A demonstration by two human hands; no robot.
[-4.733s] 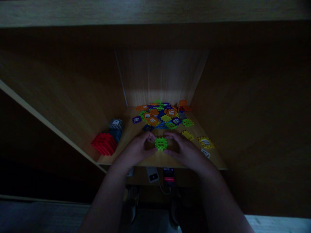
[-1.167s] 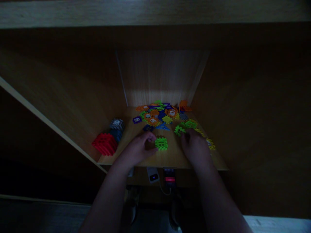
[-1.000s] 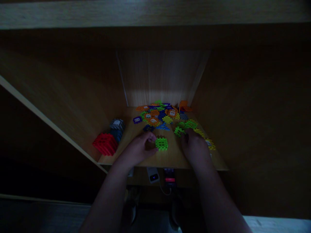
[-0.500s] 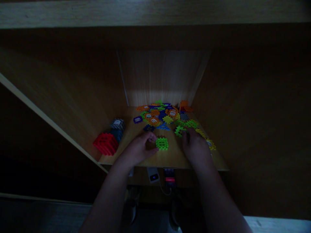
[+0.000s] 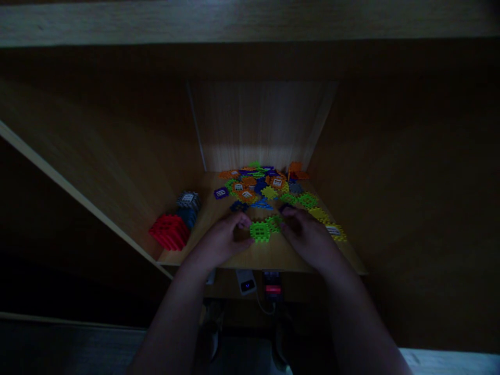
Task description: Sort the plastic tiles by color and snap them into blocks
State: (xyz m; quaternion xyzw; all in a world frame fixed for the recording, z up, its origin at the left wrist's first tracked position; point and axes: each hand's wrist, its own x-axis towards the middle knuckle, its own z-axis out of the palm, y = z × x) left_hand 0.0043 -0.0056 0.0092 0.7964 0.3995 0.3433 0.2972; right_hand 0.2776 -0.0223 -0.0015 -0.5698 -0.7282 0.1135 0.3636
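A green square waffle-block tile (image 5: 260,232) lies near the front of a small wooden table (image 5: 273,256). My left hand (image 5: 221,242) is curled against the tile's left edge and pinches it. My right hand (image 5: 308,237) holds a second green tile (image 5: 274,222) and presses it against the first tile's right side. Behind them lies a heap of loose tiles (image 5: 258,185) in orange, blue, green and yellow.
A red block assembly (image 5: 169,232) and a dark blue-grey one (image 5: 187,205) stand at the table's left edge. Yellow tiles (image 5: 332,229) lie at the right. Wooden panels wall in the table on both sides. Two small devices (image 5: 260,285) hang below the front edge.
My right hand picked a green tile from the right side of the heap and carried it left to the tile held by my left hand. My left hand has stayed in place.
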